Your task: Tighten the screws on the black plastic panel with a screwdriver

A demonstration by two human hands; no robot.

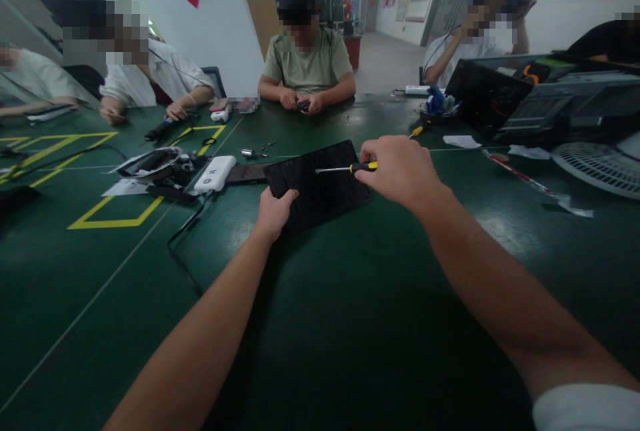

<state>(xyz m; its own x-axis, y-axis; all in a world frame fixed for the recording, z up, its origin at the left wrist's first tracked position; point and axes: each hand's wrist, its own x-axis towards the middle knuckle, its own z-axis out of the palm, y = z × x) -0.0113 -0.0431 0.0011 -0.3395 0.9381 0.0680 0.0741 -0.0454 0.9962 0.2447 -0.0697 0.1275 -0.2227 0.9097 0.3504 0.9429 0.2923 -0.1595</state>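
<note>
A flat black rectangular panel (320, 199) is tilted above the green table, its left edge gripped by my left hand (276, 213) with the thumb on top. My right hand (400, 167) is closed around the yellow and black handle of a screwdriver (340, 169). The metal shaft points left across the panel's upper part; whether its tip touches the surface cannot be told. The fingers of my right hand are near the panel's right edge.
Left of the panel lie a white power bank (215, 174) with a black cable and a dark pouch (157, 165). Small metal parts (257, 152) are beyond it. A white fan grille (600, 167) and black casing (487, 94) stand right. A person (307, 61) sits opposite.
</note>
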